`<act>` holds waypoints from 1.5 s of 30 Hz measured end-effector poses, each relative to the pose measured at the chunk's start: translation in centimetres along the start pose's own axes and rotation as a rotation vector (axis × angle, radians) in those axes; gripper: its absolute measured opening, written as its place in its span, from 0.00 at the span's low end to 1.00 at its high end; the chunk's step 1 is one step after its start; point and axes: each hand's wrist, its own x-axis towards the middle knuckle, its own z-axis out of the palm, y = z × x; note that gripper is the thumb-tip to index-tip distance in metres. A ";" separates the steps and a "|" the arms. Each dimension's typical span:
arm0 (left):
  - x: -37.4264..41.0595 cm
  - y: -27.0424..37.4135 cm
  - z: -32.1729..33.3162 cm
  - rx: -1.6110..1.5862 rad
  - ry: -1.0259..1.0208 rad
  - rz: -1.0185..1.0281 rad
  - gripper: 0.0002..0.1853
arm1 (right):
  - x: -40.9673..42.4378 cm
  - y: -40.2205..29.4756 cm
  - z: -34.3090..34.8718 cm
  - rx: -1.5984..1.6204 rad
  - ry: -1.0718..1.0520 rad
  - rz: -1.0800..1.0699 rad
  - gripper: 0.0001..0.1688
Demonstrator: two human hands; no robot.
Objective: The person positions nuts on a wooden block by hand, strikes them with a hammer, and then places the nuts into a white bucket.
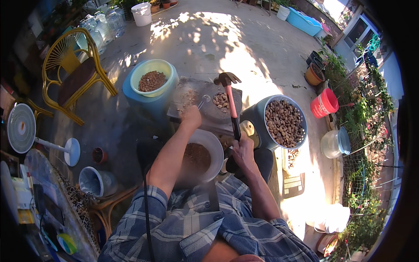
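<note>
My left hand is closed on a thin metal tool with a looped wire end, over a stone slab. My right hand grips the black lower handle of a claw hammer, its head raised above the slab's far right part. Beside the hammer, a small pile of nuts in shell lies on the slab, and shell crumbs lie at its left. Between my arms stands a white bucket with brown material inside. Whether a nut sits in the wire loop, I cannot tell.
Left of the slab, a pale green bowl of kernels rests on a blue container. At the right stands a perforated colander full of nuts in shell. A rattan chair, a fan and a red bucket stand farther out.
</note>
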 end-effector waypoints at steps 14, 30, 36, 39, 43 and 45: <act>0.9 -2.4 -0.9 0.024 0.005 -0.194 0.13 | -6.1 9.2 -1.4 -0.111 0.055 0.159 0.08; -2.5 8.8 1.3 -0.061 -0.141 0.010 0.11 | -6.3 9.4 -1.6 -0.065 -0.007 0.247 0.10; -2.8 7.5 1.8 0.003 -0.195 0.004 0.11 | -6.5 9.4 -1.7 -0.017 -0.002 0.245 0.10; -3.8 6.3 1.0 0.031 -0.213 0.024 0.11 | -6.6 9.3 -1.5 0.005 0.011 0.241 0.10; -4.2 3.5 0.7 0.011 -0.183 -0.004 0.11 | -6.6 9.7 -1.5 -0.061 -0.015 0.243 0.11; -3.8 2.1 0.8 -0.033 -0.166 -0.054 0.12 | -6.5 9.8 -1.3 -0.043 0.009 0.236 0.10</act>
